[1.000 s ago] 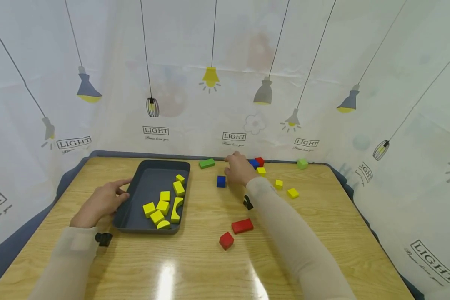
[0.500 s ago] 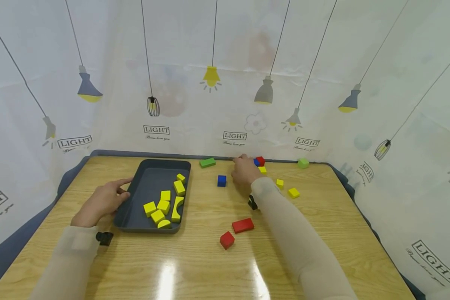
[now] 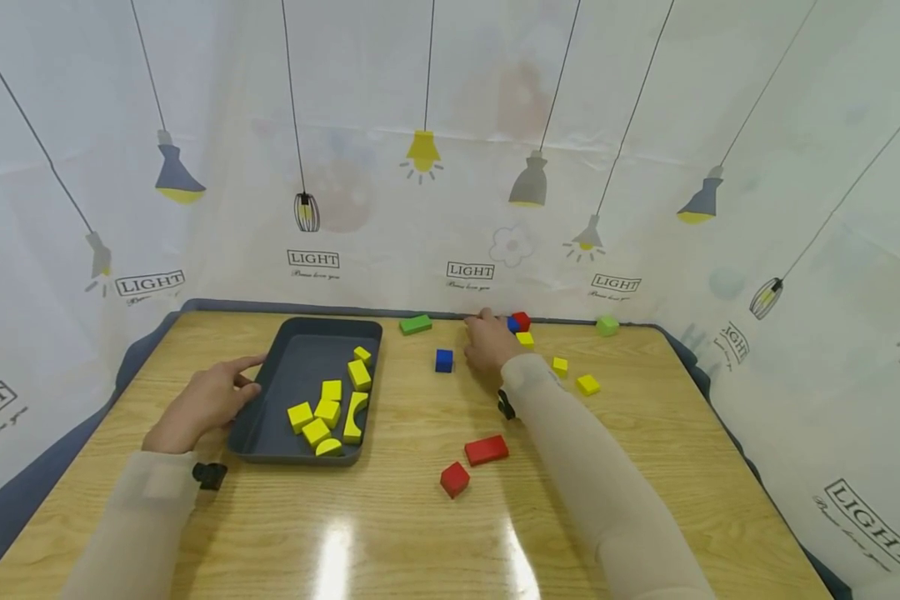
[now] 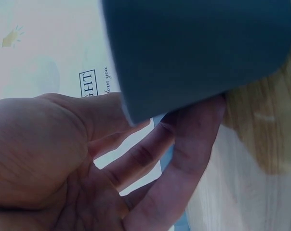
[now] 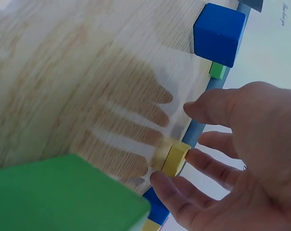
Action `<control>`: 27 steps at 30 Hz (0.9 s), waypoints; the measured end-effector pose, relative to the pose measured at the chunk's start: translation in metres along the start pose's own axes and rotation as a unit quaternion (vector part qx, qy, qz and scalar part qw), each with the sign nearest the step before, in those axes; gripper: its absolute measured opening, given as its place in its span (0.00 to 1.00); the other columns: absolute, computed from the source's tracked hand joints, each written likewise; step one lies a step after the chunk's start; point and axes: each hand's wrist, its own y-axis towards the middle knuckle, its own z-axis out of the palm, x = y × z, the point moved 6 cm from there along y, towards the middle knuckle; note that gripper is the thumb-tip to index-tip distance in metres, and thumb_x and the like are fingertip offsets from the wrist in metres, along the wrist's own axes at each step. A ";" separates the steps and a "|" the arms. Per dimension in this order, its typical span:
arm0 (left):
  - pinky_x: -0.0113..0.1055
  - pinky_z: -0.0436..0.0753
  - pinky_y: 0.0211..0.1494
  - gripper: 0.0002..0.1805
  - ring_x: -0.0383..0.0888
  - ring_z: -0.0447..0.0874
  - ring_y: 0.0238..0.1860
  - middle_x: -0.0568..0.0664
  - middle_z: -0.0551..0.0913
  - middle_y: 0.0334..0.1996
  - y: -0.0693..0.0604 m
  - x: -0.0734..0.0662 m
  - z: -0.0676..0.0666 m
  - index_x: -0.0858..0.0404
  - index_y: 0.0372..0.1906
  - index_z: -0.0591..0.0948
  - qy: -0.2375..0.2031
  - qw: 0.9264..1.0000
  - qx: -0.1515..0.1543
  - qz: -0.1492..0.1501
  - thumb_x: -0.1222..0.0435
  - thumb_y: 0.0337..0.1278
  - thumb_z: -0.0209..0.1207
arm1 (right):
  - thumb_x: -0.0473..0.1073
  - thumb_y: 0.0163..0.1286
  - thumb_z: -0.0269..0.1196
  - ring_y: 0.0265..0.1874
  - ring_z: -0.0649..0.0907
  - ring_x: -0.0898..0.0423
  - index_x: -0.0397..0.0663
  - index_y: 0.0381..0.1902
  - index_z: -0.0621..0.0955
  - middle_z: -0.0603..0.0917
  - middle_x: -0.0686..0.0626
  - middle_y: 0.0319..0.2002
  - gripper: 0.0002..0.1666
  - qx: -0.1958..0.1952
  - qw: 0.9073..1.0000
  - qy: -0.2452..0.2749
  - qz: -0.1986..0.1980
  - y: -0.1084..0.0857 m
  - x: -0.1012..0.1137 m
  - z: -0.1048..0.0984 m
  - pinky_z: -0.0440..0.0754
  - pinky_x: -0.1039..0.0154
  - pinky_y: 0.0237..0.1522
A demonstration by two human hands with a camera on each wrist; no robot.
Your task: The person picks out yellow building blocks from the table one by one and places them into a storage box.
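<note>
My left hand (image 3: 206,407) holds the left side of a dark grey tray (image 3: 288,354). In the left wrist view, the thumb passes behind the tray wall (image 4: 198,48) while a finger touches its lower edge. Several yellow blocks (image 3: 327,413) lie inside the tray, mostly to its right. At the table's back edge, my right hand (image 3: 490,346) has its fingers spread and relaxed. The right wrist view shows a small yellow block (image 5: 176,159) by those fingertips, hidden by the hand in the head view; contact is hard to tell. A blue cube (image 3: 444,361) stands left of this hand.
Red blocks (image 3: 487,450) lie near the table's middle. Behind stand a green bar (image 3: 416,325), a red cube (image 3: 521,322) and a light green block (image 3: 607,325). Loose yellow blocks (image 3: 588,384) are to the right. A green block (image 5: 63,197) looms near the right wrist.
My right hand has shifted slightly to the right along the back edge and then stayed there. The left hand and the tray have kept their place.
</note>
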 end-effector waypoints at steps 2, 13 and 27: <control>0.39 0.90 0.39 0.37 0.52 0.92 0.42 0.81 0.85 0.69 0.000 0.000 0.000 0.70 0.92 0.63 -0.001 1.000 0.002 0.001 0.67 0.89 0.58 | 0.43 0.90 0.65 0.80 0.73 0.35 0.47 0.88 0.75 0.73 0.38 0.83 0.35 0.000 1.000 -0.005 0.004 0.002 -0.001 0.001 0.75 0.37 0.88; 0.40 0.90 0.38 0.36 0.51 0.91 0.40 0.81 0.85 0.68 0.000 0.000 0.001 0.70 0.92 0.63 -0.009 1.000 0.004 0.005 0.67 0.89 0.58 | 0.40 0.88 0.68 0.66 0.85 0.39 0.36 0.73 0.86 0.79 0.32 0.71 0.23 0.003 1.000 -0.008 0.001 0.002 0.000 0.001 0.85 0.42 0.79; 0.40 0.90 0.37 0.36 0.51 0.91 0.39 0.82 0.84 0.69 -0.001 -0.001 0.000 0.71 0.92 0.62 -0.008 1.000 0.003 0.003 0.68 0.89 0.57 | 0.35 0.86 0.69 0.70 0.83 0.43 0.40 0.69 0.90 0.88 0.40 0.67 0.19 0.007 1.000 0.024 -0.004 0.002 0.005 0.001 0.82 0.45 0.82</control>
